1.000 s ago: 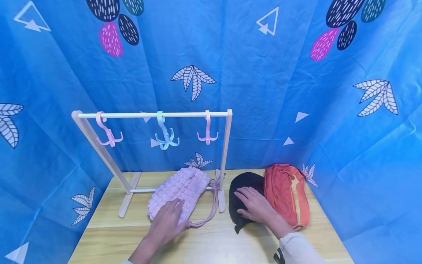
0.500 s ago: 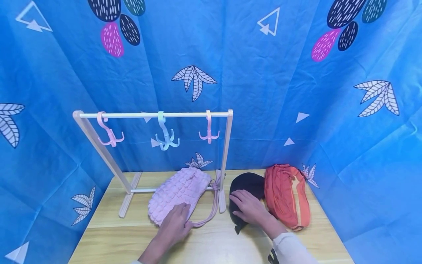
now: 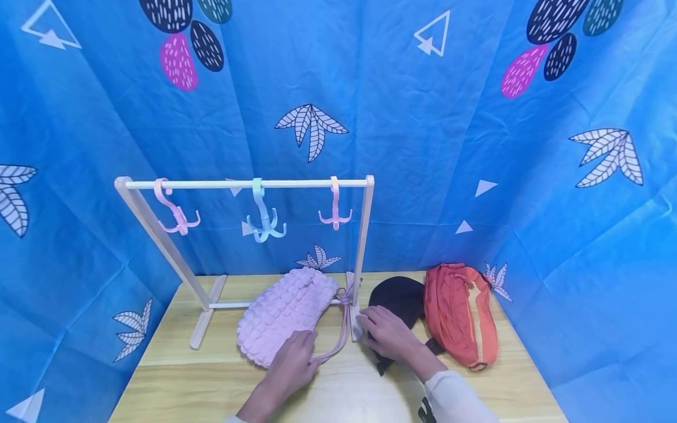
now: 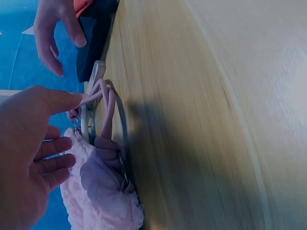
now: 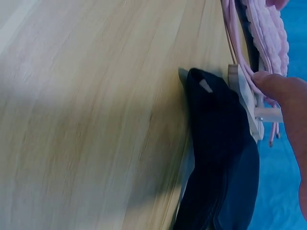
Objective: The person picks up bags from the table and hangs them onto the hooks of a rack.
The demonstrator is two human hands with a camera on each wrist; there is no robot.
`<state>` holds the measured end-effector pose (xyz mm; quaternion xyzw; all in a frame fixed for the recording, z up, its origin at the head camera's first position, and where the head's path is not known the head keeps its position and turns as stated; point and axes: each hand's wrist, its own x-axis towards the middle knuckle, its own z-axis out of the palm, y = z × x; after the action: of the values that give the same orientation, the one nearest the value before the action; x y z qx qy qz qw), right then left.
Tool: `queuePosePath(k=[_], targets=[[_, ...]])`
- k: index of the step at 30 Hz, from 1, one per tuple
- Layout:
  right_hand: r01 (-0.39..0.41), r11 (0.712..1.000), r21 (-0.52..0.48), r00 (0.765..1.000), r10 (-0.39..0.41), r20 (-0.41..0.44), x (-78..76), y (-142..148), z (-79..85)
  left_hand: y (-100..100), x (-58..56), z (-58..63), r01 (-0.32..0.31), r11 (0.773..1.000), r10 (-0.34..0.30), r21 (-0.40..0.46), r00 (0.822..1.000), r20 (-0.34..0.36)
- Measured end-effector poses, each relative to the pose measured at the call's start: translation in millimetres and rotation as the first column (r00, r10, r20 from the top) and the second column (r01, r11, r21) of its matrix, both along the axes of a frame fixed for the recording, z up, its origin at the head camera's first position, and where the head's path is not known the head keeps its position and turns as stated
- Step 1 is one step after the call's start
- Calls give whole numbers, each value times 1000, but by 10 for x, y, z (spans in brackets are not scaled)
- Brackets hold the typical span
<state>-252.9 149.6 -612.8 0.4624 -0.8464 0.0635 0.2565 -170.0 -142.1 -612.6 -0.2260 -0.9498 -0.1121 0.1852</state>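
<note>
A puffy pink bag [image 3: 282, 317] lies on the table at the foot of the rack, its thin pink strap [image 3: 338, 346] looping out to the right. My left hand [image 3: 292, 361] hovers at the bag's near right edge, fingers loosely bent; in the left wrist view its thumb overlaps the strap, and nothing is held. To the right lies a black, rounded cloth thing that looks like a cap [image 3: 399, 296]. Over its left side is my right hand [image 3: 388, 332], fingers spread and relaxed near the rack's right foot. Its palm hides part of the black thing.
A white rack [image 3: 211, 185] carries a left pink hook [image 3: 177, 211], a blue hook [image 3: 266, 220] and a right pink hook [image 3: 335, 208]. Beside the black thing lies a red bag [image 3: 455, 317]. Blue printed cloth [image 3: 412, 147] walls the wooden table [image 3: 174, 382].
My left hand has drawn back from over the pink bag, down and to the right. My right hand has slid left across the black thing toward the strap. The bags stay in place.
</note>
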Motion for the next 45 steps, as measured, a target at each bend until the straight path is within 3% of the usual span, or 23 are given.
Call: queuePosePath(k=[8,18,25,31,39,45], targets=[[-50,998,-40,999,50,-19,-45,-117,-72,135,-40,-31,17,1000,-17,2,999,46],[-56,998,29,998,57,-29,-40,-223,-94,273,-42,-171,32,999,-31,-9,997,74],[-57,998,30,998,58,-20,-76,-372,-89,314,-34,-218,25,998,-26,-54,1000,-9],[-45,991,124,998,49,-31,-108,-501,-102,323,-35,-265,-11,1000,11,-27,1000,14],[-24,983,182,1000,24,-1,-97,-526,-108,405,-50,-261,-81,996,78,28,990,116],[-39,985,169,999,40,-2,-106,-538,-123,441,-67,-245,-100,994,96,43,992,84]])
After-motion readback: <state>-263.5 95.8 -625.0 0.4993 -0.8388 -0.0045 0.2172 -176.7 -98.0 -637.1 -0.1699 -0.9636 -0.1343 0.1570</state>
